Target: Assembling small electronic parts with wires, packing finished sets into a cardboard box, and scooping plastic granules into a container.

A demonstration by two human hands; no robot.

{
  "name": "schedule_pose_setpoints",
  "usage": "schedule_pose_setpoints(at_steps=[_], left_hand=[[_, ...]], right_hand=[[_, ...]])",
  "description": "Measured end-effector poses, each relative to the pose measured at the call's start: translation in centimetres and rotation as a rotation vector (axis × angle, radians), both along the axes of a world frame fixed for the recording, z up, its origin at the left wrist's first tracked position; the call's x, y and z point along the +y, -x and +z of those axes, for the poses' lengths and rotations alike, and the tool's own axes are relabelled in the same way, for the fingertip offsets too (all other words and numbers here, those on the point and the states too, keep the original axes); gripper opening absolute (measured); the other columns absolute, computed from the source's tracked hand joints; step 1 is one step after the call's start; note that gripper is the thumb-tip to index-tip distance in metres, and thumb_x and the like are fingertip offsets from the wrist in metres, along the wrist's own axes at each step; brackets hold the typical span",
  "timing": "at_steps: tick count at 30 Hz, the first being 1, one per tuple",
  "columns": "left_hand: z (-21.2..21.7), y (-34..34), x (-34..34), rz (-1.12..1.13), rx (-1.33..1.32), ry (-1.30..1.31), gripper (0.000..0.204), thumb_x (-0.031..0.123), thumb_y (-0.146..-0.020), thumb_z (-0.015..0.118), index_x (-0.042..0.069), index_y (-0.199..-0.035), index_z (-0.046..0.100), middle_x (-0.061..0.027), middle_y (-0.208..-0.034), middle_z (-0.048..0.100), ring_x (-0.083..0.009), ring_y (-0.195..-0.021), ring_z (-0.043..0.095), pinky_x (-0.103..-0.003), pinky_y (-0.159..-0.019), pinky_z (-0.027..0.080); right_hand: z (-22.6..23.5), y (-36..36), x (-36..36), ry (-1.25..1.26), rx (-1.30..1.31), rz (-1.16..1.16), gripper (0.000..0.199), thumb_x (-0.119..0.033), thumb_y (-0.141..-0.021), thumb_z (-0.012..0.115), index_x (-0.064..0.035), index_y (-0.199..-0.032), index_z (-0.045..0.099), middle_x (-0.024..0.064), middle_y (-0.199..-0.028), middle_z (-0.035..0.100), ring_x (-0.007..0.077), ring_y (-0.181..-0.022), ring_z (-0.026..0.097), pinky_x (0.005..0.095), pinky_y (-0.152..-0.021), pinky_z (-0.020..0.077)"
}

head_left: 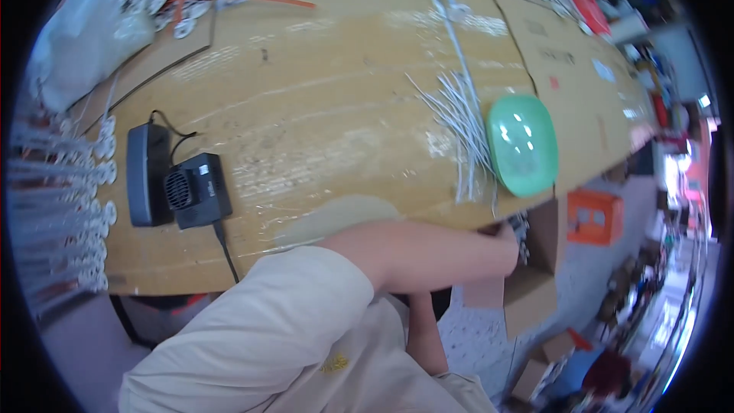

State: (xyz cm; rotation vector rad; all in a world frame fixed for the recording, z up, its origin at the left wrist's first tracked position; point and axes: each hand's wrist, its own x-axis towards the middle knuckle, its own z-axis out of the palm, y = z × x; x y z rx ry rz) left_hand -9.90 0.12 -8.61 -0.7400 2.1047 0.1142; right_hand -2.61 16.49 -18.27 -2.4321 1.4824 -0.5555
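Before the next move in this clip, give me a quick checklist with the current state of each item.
1. Left hand reaches the box beside the table: ok.
2. Left grip shut on something: cannot tell, the fingers are hidden.
3. Right hand visible: not ok, only a forearm below the left arm shows.
4. Green dish fully on the table: ok, though near the edge.
5. White rods bundled beside the dish: ok.
6. Black fan clear of the arm: ok.
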Motion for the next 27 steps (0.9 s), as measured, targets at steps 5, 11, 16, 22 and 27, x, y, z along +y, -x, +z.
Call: schedule_pose_setpoints(at_steps=[5,11,16,22,27], left_hand=[[5.5,-1.9,2.6,-0.262,0.261,-0.053,0.037,0.033,-0.09,0.049,0.009,-0.116,0.062,-0.0107,-0.113,0.063,-0.0326,-0.11,0.057,-0.057,-0.096,0.036],[7.4,-5.6,2.4,-0.284,0.45,-0.19,0.035,0.021,-0.082,0.065,0.012,-0.115,0.067,-0.0092,-0.115,0.065,-0.0327,-0.108,0.06,-0.059,-0.092,0.041],[7.6,-5.4,2.9,-0.211,0.427,-0.218,0.036,0.021,-0.081,0.067,0.012,-0.115,0.067,-0.0089,-0.119,0.064,-0.0288,-0.113,0.059,-0.053,-0.093,0.041],[7.0,-4.6,2.9,-0.147,0.422,-0.314,0.03,0.02,-0.084,0.061,0.012,-0.112,0.068,-0.0086,-0.112,0.066,-0.028,-0.107,0.062,-0.052,-0.095,0.038],[6.2,-6.7,2.3,-0.129,0.501,-0.247,0.022,0.019,-0.086,0.056,0.014,-0.102,0.07,-0.0076,-0.101,0.068,-0.0269,-0.099,0.064,-0.049,-0.087,0.043]], right_hand=[[8.7,5.3,4.6,-0.314,-0.165,-0.71,0.016,-0.014,-0.087,0.061,-0.0025,-0.097,0.068,0.0151,-0.089,0.069,0.0257,-0.08,0.067,0.0372,-0.071,0.0523],[4.5,16.5,8.4,-0.31,-0.386,-1.302,0.032,-0.027,-0.091,0.054,0.0004,-0.079,0.067,0.0151,-0.073,0.067,0.0286,-0.068,0.064,0.0415,-0.065,0.0496],[-6.2,22.6,6.6,-0.413,-0.08,-1.279,0.034,-0.025,-0.091,0.047,-0.0001,-0.074,0.065,0.0207,-0.077,0.066,0.0408,-0.079,0.063,0.0503,-0.073,0.0481],[-13.5,30.2,-2.2,-0.6,0.257,-1.112,0.046,-0.031,-0.081,0.061,0.0046,-0.11,0.052,0.032,-0.099,0.062,0.0449,-0.096,0.061,0.0492,-0.086,0.0485],[-13.6,27.8,-7.3,-0.479,0.149,-1.067,0.048,-0.029,-0.079,0.062,0.0046,-0.111,0.054,0.0291,-0.106,0.062,0.0442,-0.1,0.06,0.0473,-0.087,0.0487]])
